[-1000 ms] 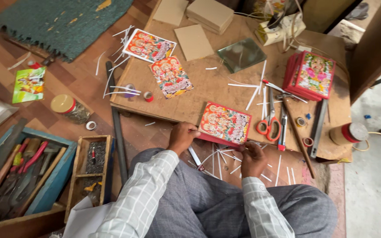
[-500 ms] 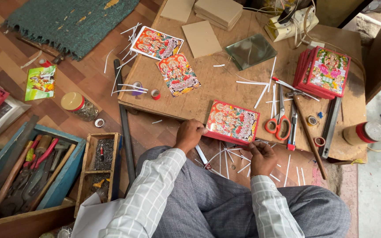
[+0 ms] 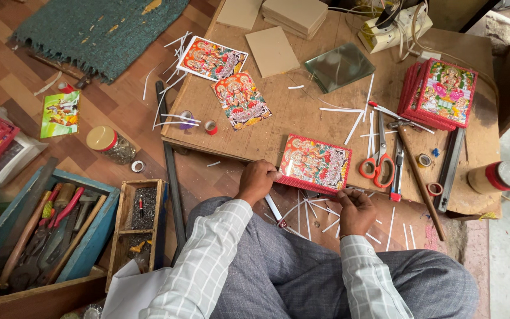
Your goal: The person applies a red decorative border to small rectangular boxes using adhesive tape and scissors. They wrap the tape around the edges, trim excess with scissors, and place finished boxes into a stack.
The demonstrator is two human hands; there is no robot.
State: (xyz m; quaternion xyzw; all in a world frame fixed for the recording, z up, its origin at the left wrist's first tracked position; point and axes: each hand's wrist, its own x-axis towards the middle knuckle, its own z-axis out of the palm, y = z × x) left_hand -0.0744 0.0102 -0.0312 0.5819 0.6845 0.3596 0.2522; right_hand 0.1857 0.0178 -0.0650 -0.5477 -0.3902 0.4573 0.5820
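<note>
A colourful picture in a red frame (image 3: 315, 163) lies at the near edge of a low wooden board (image 3: 302, 112). My left hand (image 3: 257, 179) grips the frame's near left corner. My right hand (image 3: 355, 208) pinches its near right edge, fingers curled. Both arms wear checked sleeves. White paper strips (image 3: 311, 214) lie scattered under and around my hands. Red-handled scissors (image 3: 379, 165) sit just right of the frame.
A stack of framed pictures (image 3: 441, 93) sits at the board's far right, with a hammer (image 3: 414, 171), a glass pane (image 3: 339, 66) and two loose prints (image 3: 240, 100). On the floor at left stand a blue toolbox (image 3: 36, 236) and a wooden nail tray (image 3: 140, 220).
Both hands stay on the framed picture. The view has shifted slightly, so the board sits further right in the frame.
</note>
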